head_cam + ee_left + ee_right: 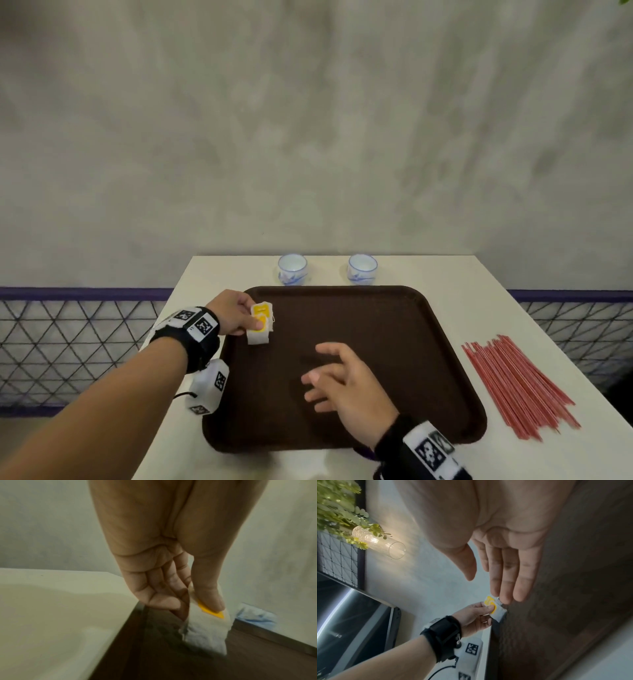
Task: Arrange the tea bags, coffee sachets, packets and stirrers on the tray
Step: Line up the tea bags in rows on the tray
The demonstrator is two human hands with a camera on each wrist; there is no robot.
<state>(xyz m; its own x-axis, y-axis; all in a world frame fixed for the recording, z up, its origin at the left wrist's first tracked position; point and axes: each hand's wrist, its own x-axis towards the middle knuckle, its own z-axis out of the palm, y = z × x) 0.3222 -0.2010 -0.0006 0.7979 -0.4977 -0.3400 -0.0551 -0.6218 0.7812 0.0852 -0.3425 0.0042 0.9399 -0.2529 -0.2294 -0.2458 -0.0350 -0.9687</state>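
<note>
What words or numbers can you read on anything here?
No words or numbers can be read.
Tea bags: yellow tags with print too blurred to read.
Wrist bands: black-and-white square code patterns, no letters.
Cups: blue painted pattern, no writing.
Stirrers: plain red, no print visible.

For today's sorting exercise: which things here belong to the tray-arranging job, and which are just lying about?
Belongs to the job:
tea bags, pinched in the left hand
brown tray
red stirrers on the table
right hand, open over the tray

Just lying about:
two blue-and-white cups behind the tray
glass vase
</note>
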